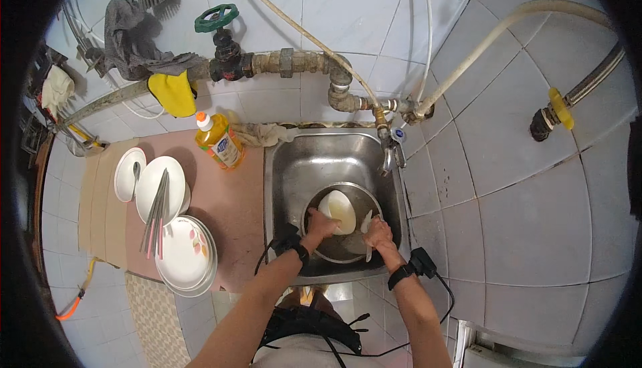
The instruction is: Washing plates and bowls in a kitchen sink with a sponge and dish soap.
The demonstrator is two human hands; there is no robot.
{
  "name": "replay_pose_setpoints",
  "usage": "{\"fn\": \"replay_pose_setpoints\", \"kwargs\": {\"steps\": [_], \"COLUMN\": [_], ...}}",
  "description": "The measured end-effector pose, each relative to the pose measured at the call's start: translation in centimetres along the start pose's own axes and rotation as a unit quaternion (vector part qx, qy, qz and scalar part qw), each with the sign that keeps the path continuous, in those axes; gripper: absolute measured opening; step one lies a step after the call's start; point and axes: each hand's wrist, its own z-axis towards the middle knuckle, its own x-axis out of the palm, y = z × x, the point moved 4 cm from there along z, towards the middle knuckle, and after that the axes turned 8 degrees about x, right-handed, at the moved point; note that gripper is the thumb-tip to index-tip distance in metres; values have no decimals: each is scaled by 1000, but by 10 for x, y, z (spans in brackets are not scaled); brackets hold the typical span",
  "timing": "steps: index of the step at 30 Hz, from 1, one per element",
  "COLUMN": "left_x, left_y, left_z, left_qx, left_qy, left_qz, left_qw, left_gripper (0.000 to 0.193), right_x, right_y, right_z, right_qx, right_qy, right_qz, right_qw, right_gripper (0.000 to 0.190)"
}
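Inside the stainless steel sink (321, 152) sits a round metal basin (346, 183) with murky liquid. My left hand (322, 227) grips the lower rim of a white bowl (333, 202), tilted over the basin with some pale liquid in it. To the right of the bowl, my right hand (378, 233) is closed around a thin white item (367, 220). Its ends show above and below my fist; whether it is a cloth or a utensil I cannot tell. Each wrist wears a black strap with a small cabled device.
A metal tap (387, 160) overhangs the sink's right back corner. On the left counter (235, 217) stand a bottle of orange dish soap (220, 142), stacked plates (183, 262), bowls (155, 182) with several chopsticks (159, 212), and a small bowl (125, 167) with a spoon. A rag (266, 134) lies behind.
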Motion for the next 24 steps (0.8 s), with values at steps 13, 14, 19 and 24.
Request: {"fn": "replay_pose_setpoints", "kwargs": {"steps": [13,14,19,24], "left_x": [18,16,-5,7], "left_y": [54,51,31,13], "left_z": [16,12,-24,-37], "left_qx": [-33,-33,-126,73], "left_qy": [9,9,171,214], "left_qz": [-282,-282,-96,180], "left_qw": [959,959,972,957], "left_gripper": [33,33,36,39], "right_x": [61,66,65,60], "right_y": [14,12,23,11], "right_z": [31,37,30,32], "right_qx": [-55,-78,18,37], "right_qy": [131,89,251,250], "right_qz": [80,161,259,329], "right_qw": [987,980,932,910], "right_gripper": [35,29,29,27]}}
